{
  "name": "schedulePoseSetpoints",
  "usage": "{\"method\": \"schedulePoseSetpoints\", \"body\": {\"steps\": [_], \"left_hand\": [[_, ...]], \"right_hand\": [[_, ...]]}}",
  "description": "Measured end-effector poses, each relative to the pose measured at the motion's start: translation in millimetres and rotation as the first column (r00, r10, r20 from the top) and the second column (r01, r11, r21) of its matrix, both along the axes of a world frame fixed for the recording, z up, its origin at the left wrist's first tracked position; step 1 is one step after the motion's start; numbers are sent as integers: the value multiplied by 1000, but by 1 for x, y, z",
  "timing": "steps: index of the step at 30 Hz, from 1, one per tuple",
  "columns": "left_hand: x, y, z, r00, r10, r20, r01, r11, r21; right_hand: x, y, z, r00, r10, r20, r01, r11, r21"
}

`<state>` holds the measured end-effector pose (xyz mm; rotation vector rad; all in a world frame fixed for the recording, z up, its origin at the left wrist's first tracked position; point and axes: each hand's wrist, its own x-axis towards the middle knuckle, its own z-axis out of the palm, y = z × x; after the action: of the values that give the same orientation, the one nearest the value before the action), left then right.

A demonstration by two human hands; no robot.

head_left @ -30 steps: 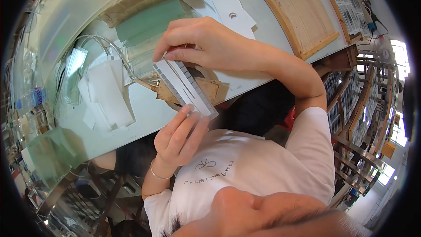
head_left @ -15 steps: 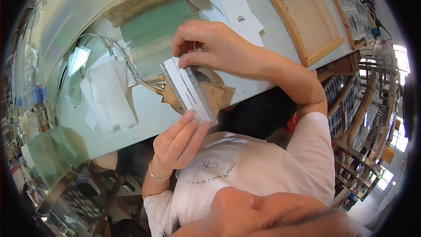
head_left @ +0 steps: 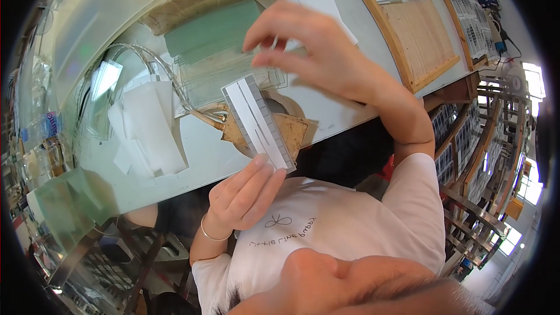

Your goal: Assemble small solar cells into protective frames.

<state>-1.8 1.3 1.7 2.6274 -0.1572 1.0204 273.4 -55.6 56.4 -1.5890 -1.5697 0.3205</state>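
My left hand (head_left: 245,193), with a thin bracelet at the wrist, pinches the near end of a narrow solar panel (head_left: 259,122). The panel is a flat strip with grey cells along its edges and white strips down its middle. It is tilted above a brown, worn fixture (head_left: 293,131) with a rounded part, at the table's near edge. My right hand (head_left: 309,44) is raised beyond the panel's far end, apart from it. Thumb and fingers are spread with nothing between them, slightly blurred.
Green-tinted glass sheets (head_left: 213,32) lie stacked behind the panel. White sheets (head_left: 153,125) are piled at left, with more white pieces (head_left: 324,3) beyond my right hand. Cables (head_left: 157,61) loop to the fixture. At right, a wooden frame (head_left: 379,26) holds dark-celled panels.
My right hand has let go of the panel's far end and moved up and away, its fingers opening. My left hand still holds the near end; panel and hand appear slightly farther right.
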Motion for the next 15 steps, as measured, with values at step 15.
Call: {"method": "schedulePoseSetpoints", "body": {"steps": [15], "left_hand": [[0, -2, -1, 999, 8, 36, -9, 1000, 14]], "right_hand": [[86, -23, -13, 790, -253, 558, 375, 920, -113]]}}
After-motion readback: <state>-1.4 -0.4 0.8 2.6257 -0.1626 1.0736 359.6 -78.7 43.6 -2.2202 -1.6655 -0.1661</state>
